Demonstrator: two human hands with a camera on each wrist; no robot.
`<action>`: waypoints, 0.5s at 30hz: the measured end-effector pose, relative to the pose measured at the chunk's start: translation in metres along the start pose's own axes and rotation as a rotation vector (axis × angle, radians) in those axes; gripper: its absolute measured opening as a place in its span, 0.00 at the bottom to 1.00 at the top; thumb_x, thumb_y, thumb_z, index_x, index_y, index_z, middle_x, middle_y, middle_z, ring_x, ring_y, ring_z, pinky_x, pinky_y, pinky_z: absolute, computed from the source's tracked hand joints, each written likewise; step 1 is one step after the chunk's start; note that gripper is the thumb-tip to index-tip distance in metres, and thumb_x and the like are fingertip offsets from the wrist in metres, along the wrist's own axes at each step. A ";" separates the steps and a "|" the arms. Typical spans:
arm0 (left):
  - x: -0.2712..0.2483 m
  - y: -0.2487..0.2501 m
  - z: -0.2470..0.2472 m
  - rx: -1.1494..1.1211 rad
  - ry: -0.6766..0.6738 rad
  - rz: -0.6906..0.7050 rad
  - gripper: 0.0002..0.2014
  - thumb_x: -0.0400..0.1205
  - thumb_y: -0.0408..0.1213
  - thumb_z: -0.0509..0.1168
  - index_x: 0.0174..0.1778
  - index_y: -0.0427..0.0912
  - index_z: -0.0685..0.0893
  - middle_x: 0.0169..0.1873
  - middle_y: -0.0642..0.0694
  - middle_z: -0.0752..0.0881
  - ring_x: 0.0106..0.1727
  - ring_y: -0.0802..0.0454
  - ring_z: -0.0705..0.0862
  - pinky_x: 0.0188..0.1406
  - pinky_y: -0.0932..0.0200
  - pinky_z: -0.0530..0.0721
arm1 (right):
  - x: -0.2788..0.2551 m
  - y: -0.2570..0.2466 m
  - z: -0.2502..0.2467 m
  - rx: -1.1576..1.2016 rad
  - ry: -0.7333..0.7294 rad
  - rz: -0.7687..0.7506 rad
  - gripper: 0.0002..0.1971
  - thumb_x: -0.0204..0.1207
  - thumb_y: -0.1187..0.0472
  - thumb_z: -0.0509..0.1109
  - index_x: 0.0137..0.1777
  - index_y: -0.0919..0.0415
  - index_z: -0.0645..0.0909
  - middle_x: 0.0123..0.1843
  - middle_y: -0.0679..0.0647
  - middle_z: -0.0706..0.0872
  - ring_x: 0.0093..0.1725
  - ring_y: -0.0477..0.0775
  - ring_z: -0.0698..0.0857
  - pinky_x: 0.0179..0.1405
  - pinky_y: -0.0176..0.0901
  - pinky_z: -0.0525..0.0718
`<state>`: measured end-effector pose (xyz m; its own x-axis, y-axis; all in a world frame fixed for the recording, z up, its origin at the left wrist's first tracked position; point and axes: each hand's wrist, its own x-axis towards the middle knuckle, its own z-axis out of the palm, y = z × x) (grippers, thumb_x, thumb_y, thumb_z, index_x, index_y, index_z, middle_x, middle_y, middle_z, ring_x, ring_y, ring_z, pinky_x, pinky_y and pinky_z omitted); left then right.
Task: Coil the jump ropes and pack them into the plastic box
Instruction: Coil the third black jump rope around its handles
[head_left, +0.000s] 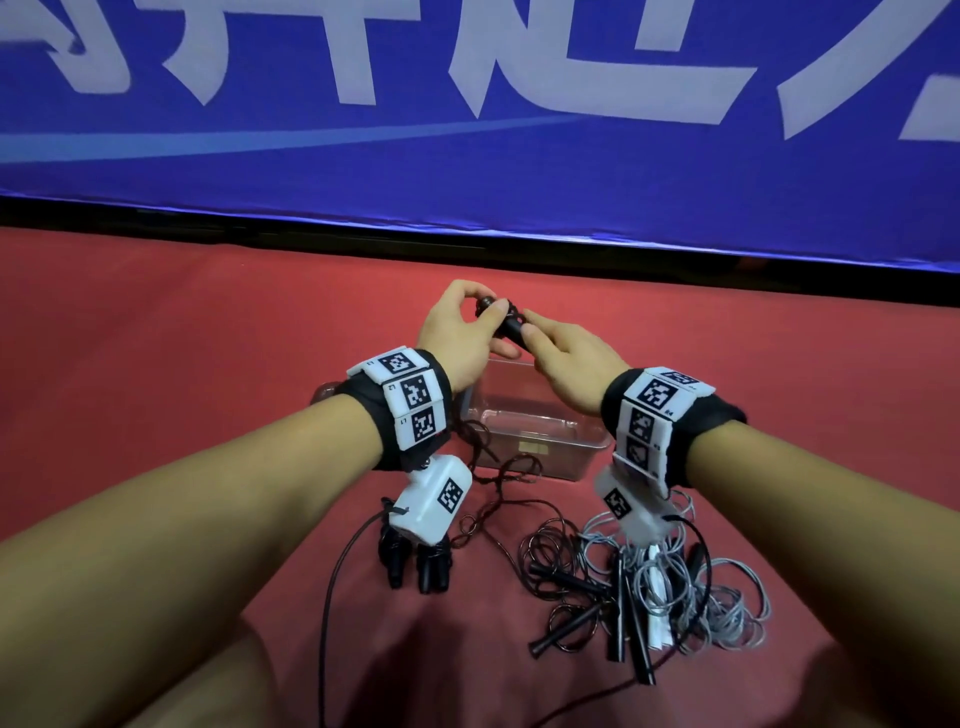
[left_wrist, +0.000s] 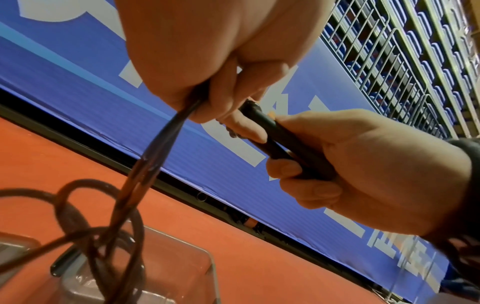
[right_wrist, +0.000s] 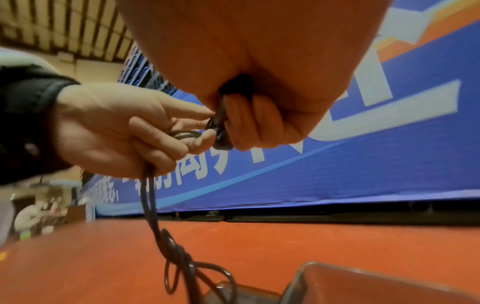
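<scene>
My left hand (head_left: 457, 327) is raised over the red floor (head_left: 182, 338), its fingers curled round the dark rope (left_wrist: 155, 152) and pinching it where it meets the handle. The rope hangs down from that fist in loose loops toward the near left corner of the clear plastic box (head_left: 540, 441), which sits on the floor just under both hands. My right hand (head_left: 566, 364) is closed round the black handle (left_wrist: 280, 135), thumb on top and fingers wrapped below, so the two hands almost touch. Nearer to me, left of centre, lie black handles (head_left: 415, 564) of another rope; to the right sits a tangled heap of black and grey ropes (head_left: 675, 587).
</scene>
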<state>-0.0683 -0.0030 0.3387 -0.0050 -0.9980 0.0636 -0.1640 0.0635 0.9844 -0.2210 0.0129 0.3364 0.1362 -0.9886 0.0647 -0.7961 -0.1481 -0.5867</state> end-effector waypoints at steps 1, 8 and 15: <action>0.000 0.000 0.000 0.003 -0.004 0.004 0.06 0.89 0.41 0.64 0.60 0.45 0.78 0.30 0.44 0.89 0.17 0.60 0.82 0.11 0.68 0.65 | 0.001 0.001 0.001 0.074 -0.010 0.022 0.25 0.89 0.44 0.51 0.83 0.48 0.71 0.36 0.42 0.78 0.35 0.50 0.79 0.39 0.44 0.71; 0.002 -0.009 -0.002 0.031 -0.036 0.108 0.03 0.90 0.41 0.62 0.58 0.50 0.78 0.27 0.46 0.88 0.13 0.56 0.66 0.15 0.65 0.63 | -0.011 -0.002 -0.005 0.873 -0.070 0.178 0.14 0.82 0.59 0.72 0.67 0.55 0.85 0.38 0.55 0.89 0.22 0.47 0.84 0.22 0.33 0.81; 0.002 -0.010 0.000 -0.004 -0.077 0.134 0.02 0.91 0.40 0.60 0.56 0.53 0.76 0.26 0.48 0.89 0.12 0.56 0.65 0.15 0.66 0.63 | -0.008 0.003 -0.005 0.914 -0.120 0.124 0.11 0.85 0.60 0.68 0.65 0.52 0.85 0.23 0.51 0.77 0.19 0.45 0.71 0.18 0.32 0.69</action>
<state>-0.0664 -0.0060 0.3292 -0.1019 -0.9781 0.1817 -0.1532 0.1959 0.9686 -0.2275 0.0206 0.3384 0.1821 -0.9786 -0.0955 -0.0426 0.0891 -0.9951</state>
